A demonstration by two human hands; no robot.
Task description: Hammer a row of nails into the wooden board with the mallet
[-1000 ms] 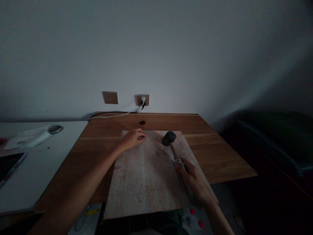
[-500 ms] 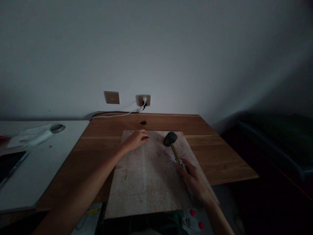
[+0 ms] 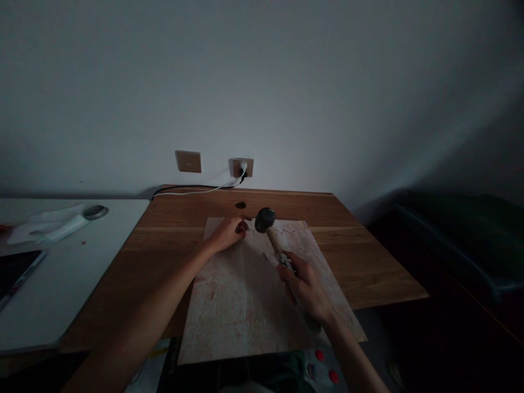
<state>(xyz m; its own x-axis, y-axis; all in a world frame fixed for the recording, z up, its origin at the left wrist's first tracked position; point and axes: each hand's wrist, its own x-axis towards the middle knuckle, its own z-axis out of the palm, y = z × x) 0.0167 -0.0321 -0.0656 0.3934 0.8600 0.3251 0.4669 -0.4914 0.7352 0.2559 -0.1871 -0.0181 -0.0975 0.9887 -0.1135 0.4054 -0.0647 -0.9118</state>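
Note:
My right hand (image 3: 305,286) is wrapped round the handle of a mallet with a dark, rounded head (image 3: 265,219) and a light wooden shaft. The mallet head is above the far part of a pale, worn board (image 3: 229,322), just right of my left hand (image 3: 230,232). My left hand rests at the board's far left, its fingers pinched together on a thin, nail-like piece, too small and dark to make out surely. A few more thin pieces (image 3: 286,231) show right of the mallet head, and another thin piece (image 3: 265,256) is nearer me.
Under the board is a brown wooden table (image 3: 368,262) against the wall. Cables run along its back to a socket (image 3: 241,167). A white table (image 3: 53,289) on the left carries a roll of tape (image 3: 95,212), white wrapping and a dark flat device (image 3: 16,270).
The mallet has moved left and away from me, its head now close to my left hand. My right hand has shifted left with it. My left hand has barely moved.

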